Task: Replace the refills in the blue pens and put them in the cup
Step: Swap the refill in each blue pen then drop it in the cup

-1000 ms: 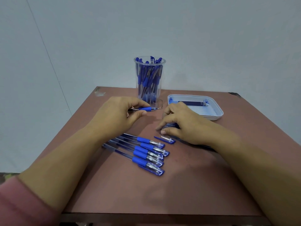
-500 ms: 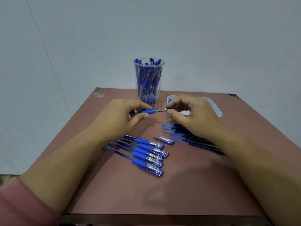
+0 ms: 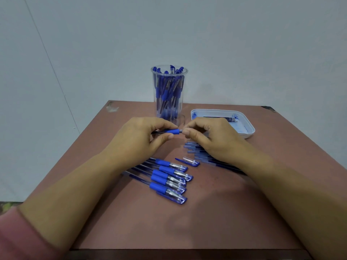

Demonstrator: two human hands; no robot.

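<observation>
Near: row of capped pens on table, loose cap just beside. Behind: refill pile, partly under R hand. L hand holds blue pen, fingers curled round barrel at rubber grip. R hand thumb+forefinger pinch pen's tip end. Prob. screwing tip: keep barrel level, turn tip only, no forcing. Far: cup, already w/ many pens; white tray w/ some refills, right of cup.

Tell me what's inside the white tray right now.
The white tray holds a few thin dark refills along its far side, plus blue ink smears on its floor. The right hand covers its near-left part, so anything there is hidden.
</observation>
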